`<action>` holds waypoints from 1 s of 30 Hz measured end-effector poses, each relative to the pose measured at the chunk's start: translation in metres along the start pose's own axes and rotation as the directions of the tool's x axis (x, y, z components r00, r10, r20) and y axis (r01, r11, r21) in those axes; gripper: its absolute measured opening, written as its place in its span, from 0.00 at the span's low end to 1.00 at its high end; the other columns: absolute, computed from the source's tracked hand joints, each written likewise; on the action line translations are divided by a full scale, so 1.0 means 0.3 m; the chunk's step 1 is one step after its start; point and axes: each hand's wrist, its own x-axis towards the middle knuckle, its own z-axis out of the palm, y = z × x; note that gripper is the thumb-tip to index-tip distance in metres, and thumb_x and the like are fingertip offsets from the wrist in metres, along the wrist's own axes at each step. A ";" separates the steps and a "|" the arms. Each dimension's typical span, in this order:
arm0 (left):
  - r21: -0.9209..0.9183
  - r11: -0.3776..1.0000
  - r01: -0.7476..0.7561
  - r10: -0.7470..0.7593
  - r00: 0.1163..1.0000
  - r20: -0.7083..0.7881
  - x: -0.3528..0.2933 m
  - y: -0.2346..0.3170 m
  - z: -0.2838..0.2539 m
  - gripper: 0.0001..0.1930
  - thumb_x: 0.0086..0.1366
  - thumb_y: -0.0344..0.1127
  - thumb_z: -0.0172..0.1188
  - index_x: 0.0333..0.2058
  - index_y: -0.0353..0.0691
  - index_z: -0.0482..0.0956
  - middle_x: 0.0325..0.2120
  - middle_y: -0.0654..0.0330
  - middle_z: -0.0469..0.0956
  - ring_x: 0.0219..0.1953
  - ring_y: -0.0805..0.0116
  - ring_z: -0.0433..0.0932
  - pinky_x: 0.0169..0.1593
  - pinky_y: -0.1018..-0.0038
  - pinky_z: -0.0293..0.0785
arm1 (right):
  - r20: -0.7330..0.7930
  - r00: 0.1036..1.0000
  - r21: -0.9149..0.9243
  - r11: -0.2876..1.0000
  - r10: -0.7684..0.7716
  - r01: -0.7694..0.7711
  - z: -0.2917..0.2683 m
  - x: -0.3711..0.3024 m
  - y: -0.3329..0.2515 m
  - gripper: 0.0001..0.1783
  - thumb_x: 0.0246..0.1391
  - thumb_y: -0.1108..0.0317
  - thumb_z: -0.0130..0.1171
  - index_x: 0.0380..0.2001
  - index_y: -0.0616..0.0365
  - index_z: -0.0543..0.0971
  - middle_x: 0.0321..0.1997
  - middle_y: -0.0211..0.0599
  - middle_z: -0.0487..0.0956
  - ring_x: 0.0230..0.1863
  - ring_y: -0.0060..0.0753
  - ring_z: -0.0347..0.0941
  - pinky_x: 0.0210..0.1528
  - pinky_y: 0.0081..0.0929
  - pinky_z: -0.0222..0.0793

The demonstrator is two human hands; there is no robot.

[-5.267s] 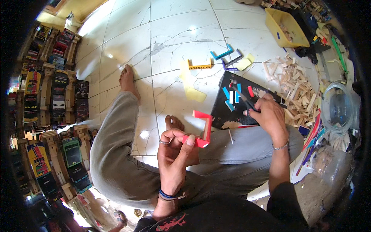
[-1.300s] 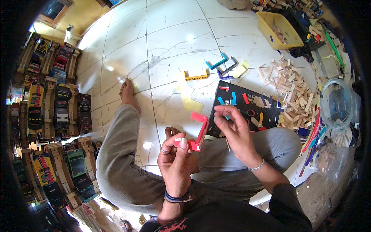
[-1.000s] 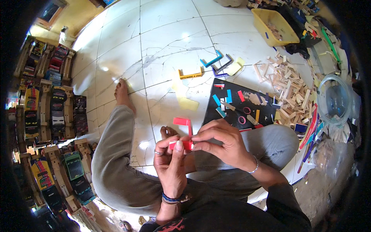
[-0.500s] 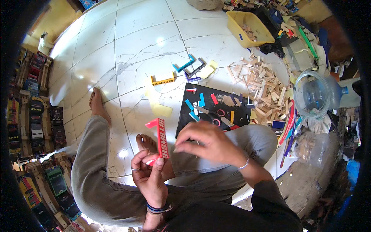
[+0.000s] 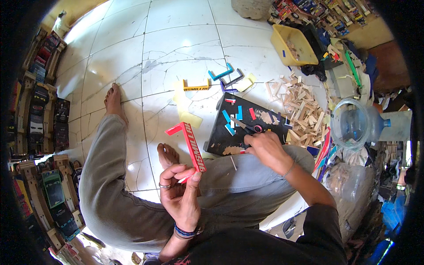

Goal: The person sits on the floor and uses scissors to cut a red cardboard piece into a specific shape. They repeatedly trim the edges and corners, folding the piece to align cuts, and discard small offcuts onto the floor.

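Note:
My left hand (image 5: 181, 194) pinches the lower end of a red U-shaped bracket (image 5: 192, 148) with printed lettering along its long side, held up over my lap. My right hand (image 5: 268, 152) is low over a black board (image 5: 218, 128), its fingers curled down at the near edge. What those fingertips hold, if anything, is hidden. Beside them lie scissors (image 5: 257, 129) with dark and pink handles. Blue strips (image 5: 230, 129) and a red strip (image 5: 252, 113) are scattered on the board. A thin wooden stick (image 5: 233, 163) rests on my trouser leg.
Beyond the board lie a yellow bracket (image 5: 196, 85), a blue bracket (image 5: 221, 73) and dark ones. Pale wooden blocks (image 5: 302, 104) are heaped at the right, near a yellow tub (image 5: 293, 46) and a clear plastic bottle (image 5: 357, 123). Packed racks (image 5: 39, 110) line the left.
My right hand has moved away from the red bracket, down to the board by the scissors. The left hand keeps holding the bracket. The thin stick now shows on my leg.

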 end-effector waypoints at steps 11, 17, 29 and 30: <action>-0.358 0.897 0.258 -0.262 0.964 0.039 0.014 0.004 0.014 0.13 0.70 0.27 0.61 0.51 0.35 0.72 0.41 0.59 0.78 0.43 0.72 0.79 0.52 0.75 0.77 | -0.060 0.990 0.077 0.988 -0.127 0.131 -0.026 0.074 0.045 0.18 0.45 0.54 0.72 0.30 0.55 0.78 0.32 0.38 0.80 0.38 0.49 0.79 0.39 0.45 0.69; -0.388 0.866 0.314 -0.317 0.947 0.058 0.018 0.004 0.022 0.12 0.71 0.31 0.60 0.51 0.38 0.74 0.45 0.63 0.75 0.46 0.75 0.77 0.53 0.77 0.77 | -0.097 0.981 0.040 0.984 -0.166 0.171 -0.057 0.107 0.023 0.17 0.48 0.52 0.70 0.32 0.53 0.79 0.31 0.35 0.79 0.37 0.47 0.78 0.39 0.44 0.68; -0.416 0.888 0.199 -0.198 0.979 0.045 0.040 0.019 -0.002 0.13 0.70 0.31 0.61 0.51 0.39 0.73 0.41 0.64 0.77 0.44 0.76 0.77 0.52 0.76 0.78 | 0.113 0.851 -0.353 0.780 -0.513 0.517 -0.077 0.131 -0.014 0.57 0.36 0.56 0.77 0.72 0.43 0.61 0.56 0.49 0.72 0.47 0.44 0.78 0.44 0.36 0.71; -0.417 0.887 0.199 -0.196 0.979 0.049 0.042 0.017 -0.002 0.13 0.70 0.31 0.61 0.51 0.39 0.73 0.41 0.64 0.77 0.43 0.76 0.77 0.51 0.77 0.78 | 0.123 0.870 -0.304 0.817 -0.477 0.491 -0.089 0.155 -0.021 0.62 0.32 0.51 0.78 0.73 0.36 0.59 0.53 0.48 0.73 0.47 0.44 0.77 0.45 0.37 0.71</action>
